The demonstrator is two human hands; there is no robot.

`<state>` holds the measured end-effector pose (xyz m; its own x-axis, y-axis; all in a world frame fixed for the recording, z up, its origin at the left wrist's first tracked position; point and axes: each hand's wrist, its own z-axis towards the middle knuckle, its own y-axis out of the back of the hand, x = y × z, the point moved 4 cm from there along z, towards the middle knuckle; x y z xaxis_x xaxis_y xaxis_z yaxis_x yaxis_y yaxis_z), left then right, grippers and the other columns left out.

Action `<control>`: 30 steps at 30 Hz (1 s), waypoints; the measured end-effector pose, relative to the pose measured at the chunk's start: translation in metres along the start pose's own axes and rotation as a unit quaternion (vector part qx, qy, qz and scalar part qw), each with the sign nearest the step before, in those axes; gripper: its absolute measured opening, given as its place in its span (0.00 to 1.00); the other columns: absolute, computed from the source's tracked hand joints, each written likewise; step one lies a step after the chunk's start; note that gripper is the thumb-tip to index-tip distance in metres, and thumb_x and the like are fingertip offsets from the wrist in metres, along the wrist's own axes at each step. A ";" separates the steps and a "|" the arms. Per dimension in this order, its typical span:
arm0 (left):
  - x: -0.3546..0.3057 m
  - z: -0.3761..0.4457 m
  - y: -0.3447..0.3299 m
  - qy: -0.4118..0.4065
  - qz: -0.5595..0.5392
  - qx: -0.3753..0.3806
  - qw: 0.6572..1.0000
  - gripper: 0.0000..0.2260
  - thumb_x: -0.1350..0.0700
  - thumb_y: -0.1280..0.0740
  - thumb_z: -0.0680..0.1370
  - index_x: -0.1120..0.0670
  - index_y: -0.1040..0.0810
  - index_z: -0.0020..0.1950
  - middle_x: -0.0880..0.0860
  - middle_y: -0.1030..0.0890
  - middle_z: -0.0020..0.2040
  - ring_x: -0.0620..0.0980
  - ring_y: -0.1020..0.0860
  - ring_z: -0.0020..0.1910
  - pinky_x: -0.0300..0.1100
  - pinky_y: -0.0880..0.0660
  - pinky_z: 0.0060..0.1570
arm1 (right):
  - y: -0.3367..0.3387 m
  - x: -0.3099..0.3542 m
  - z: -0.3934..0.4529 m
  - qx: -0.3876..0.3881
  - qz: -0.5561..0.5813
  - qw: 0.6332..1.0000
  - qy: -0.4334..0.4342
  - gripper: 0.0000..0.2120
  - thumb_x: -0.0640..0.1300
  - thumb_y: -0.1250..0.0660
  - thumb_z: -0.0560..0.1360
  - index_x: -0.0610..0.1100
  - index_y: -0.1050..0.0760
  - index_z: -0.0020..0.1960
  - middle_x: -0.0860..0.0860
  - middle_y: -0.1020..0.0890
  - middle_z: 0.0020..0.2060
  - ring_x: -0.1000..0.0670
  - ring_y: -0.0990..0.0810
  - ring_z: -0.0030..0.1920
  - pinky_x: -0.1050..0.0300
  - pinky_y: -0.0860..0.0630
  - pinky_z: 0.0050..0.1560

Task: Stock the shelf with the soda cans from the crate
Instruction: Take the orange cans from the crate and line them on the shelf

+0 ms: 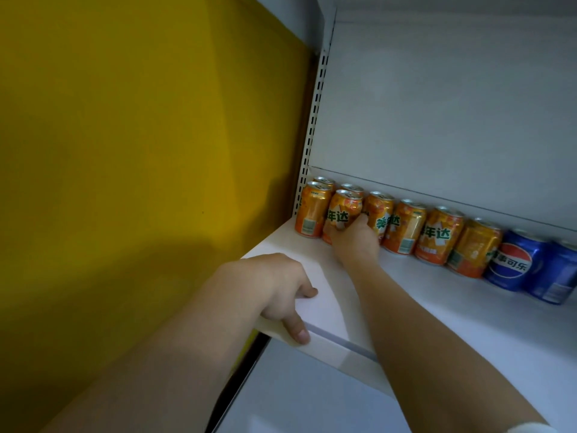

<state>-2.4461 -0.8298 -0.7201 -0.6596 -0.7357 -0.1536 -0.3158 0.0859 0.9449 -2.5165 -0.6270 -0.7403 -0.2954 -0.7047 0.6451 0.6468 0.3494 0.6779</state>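
My right hand (356, 240) grips an orange soda can (342, 210) standing on the white shelf (437, 314), near its back left corner. Several more orange cans (437, 235) line the back of the shelf in a row running right, with another orange can (312, 210) at the far left and others behind it. Two blue cola cans (515, 260) end the row on the right. My left hand (284, 292) holds the shelf's front left corner, thumb hooked over the front lip. The crate is out of view.
A yellow wall (140, 151) runs along the left of the shelf unit. A perforated upright (313, 126) stands at the back left corner, beside the white back panel (452, 104). The shelf's front strip (343, 348) juts out over a lower white surface (312, 398).
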 end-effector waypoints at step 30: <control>-0.101 -0.115 -0.500 0.188 -0.325 0.111 0.920 0.11 0.52 0.40 0.81 0.51 0.21 0.60 0.53 0.17 0.56 0.54 0.20 0.54 0.44 0.24 0.51 | -0.037 -0.299 -0.484 0.475 -0.155 0.865 -0.046 0.07 0.42 0.39 0.79 0.49 0.23 0.51 0.50 0.18 0.44 0.49 0.18 0.44 0.59 0.24 0.43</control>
<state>-2.1435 -0.8761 -1.1438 -0.0123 -0.8566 -0.5158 -0.7190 -0.3509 0.5999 -2.1116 -0.7280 -1.1292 -0.4347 -0.8184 0.3759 -0.3293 0.5329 0.7795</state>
